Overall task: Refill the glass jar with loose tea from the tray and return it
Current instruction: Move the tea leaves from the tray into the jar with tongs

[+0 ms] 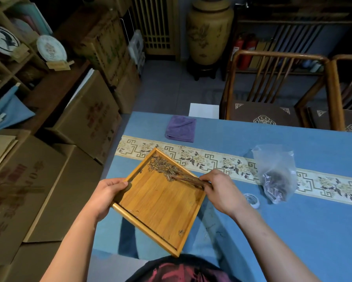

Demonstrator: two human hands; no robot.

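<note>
A square bamboo tray (160, 206) is held tilted above the blue table's left edge. My left hand (107, 193) grips its left rim. Loose tea (162, 166) is gathered in the tray's far corner. My right hand (220, 188) holds a dark wooden scoop (188, 180) whose tip lies in the tea. The glass jar itself is not visible; only a round glass lid (252, 200) lies on the cloth to the right of my right hand.
A clear plastic bag (277, 176) with dark tea stands at the right on the patterned runner. A folded purple cloth (180, 128) lies at the table's far edge. Cardboard boxes (48, 180) are stacked at the left, wooden chairs (272, 88) behind the table.
</note>
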